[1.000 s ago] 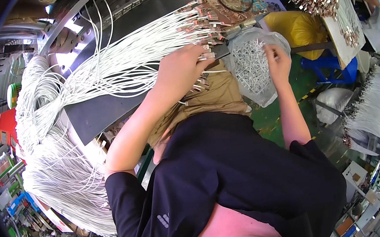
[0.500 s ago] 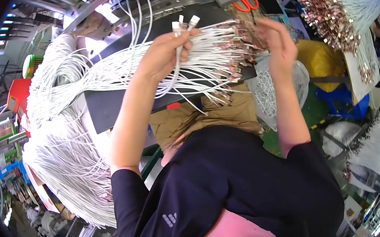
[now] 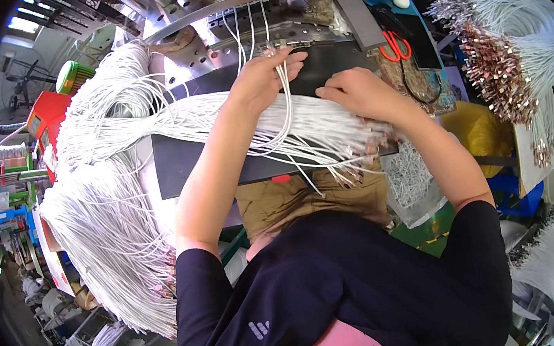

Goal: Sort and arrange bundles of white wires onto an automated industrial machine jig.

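Observation:
My left hand [image 3: 264, 80] is closed on a few white cables [image 3: 286, 93], pinched near their connector ends, with the lengths hanging down over a larger cable bundle [image 3: 205, 111]. That bundle of many white cables lies across a black board [image 3: 187, 161], its right end smeared by motion. At the bundle's far edge is my right hand [image 3: 360, 90], its fingers curled in; what they grip, if anything, is hidden. Small connectors [image 3: 349, 177] tip the cables at the near right.
A perforated metal fixture [image 3: 208, 52] stands beyond the board, with several cables rising to it. Red-handled scissors [image 3: 396, 46] and a grey bar [image 3: 359, 20] lie at the far right. More cables [image 3: 107, 240] heap on the left; another bundle [image 3: 520, 29] hangs at the right.
My right hand has come left from beyond the connector ends to the bundle, whose right end is now moving. The held cables are now farther toward the fixture. The whole view has shifted.

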Motion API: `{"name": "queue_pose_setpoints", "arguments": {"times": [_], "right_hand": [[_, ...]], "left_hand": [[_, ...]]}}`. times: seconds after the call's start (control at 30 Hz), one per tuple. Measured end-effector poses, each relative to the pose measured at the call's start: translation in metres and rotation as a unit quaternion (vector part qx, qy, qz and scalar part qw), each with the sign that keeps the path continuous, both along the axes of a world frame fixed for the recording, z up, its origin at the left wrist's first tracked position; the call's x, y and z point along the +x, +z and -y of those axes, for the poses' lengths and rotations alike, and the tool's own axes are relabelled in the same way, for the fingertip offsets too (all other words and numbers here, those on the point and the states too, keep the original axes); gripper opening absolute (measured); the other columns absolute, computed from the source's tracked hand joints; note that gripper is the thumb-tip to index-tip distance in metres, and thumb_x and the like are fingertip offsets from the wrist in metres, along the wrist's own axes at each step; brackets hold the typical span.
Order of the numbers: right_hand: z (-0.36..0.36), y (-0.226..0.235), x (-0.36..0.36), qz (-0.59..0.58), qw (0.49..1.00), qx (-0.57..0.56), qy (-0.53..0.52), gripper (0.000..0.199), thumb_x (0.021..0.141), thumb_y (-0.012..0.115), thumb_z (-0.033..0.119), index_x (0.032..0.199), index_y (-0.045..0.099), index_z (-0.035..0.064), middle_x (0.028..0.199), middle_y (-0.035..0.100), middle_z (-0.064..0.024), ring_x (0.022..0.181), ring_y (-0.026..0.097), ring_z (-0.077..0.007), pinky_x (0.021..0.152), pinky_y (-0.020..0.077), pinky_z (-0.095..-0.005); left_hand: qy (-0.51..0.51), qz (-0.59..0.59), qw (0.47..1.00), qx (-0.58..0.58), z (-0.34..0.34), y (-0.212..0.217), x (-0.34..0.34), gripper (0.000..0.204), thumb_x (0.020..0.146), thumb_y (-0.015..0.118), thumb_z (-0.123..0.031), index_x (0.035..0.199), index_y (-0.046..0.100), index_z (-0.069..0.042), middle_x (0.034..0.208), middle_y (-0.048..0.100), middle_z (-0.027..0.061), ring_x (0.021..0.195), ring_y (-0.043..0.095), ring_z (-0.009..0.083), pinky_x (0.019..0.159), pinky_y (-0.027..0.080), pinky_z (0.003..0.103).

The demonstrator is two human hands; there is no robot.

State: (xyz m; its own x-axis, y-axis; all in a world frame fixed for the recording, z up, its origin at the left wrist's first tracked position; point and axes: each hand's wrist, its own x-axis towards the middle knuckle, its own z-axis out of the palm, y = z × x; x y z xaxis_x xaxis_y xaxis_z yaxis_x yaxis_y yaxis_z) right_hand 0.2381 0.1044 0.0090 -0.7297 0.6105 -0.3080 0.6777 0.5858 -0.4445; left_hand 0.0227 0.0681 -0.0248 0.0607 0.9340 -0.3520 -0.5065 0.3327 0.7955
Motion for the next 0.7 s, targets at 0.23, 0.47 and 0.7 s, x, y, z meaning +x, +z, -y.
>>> {"name": "queue_pose_setpoints", "arguments": {"times": [0.23,0.47,0.7], "right_hand": [[-0.063,-0.055,-0.018,-0.195,0.882,0.428,0.043,0.041,0.087,0.064,0.020,0.120,0.060,-0.0028,0.111,0.066,-0.0141,0.097,0.065,-0.0309,0.086,0.0531,-0.0377],[-0.056,-0.073,-0.018,-0.315,0.896,0.312,0.020,0.037,0.086,0.062,0.021,0.118,0.063,0.0005,0.091,0.066,-0.0116,0.080,0.063,-0.0228,0.069,0.0534,-0.0330],[-0.060,-0.054,-0.007,-0.361,0.824,-0.311,-0.305,0.037,0.089,0.057,0.024,0.118,0.068,0.0022,0.068,0.056,0.0016,0.054,0.048,-0.0073,0.045,0.0347,-0.0249]], "left_hand": [[0.004,0.016,0.999,-0.027,-0.006,-0.009,0.003,0.029,0.100,0.057,-0.011,0.122,0.055,0.008,0.124,0.063,0.0244,0.105,0.067,0.0243,0.095,0.056,0.033],[-0.033,-0.029,0.998,-0.041,-0.005,-0.009,0.008,0.032,0.097,0.063,-0.016,0.121,0.058,0.006,0.111,0.068,0.0178,0.095,0.068,0.0205,0.086,0.057,0.030],[-0.114,-0.185,0.974,-0.058,-0.012,-0.011,0.013,0.025,0.089,0.074,-0.021,0.098,0.070,0.002,0.084,0.068,0.0060,0.073,0.066,0.0147,0.072,0.054,0.025]]}}
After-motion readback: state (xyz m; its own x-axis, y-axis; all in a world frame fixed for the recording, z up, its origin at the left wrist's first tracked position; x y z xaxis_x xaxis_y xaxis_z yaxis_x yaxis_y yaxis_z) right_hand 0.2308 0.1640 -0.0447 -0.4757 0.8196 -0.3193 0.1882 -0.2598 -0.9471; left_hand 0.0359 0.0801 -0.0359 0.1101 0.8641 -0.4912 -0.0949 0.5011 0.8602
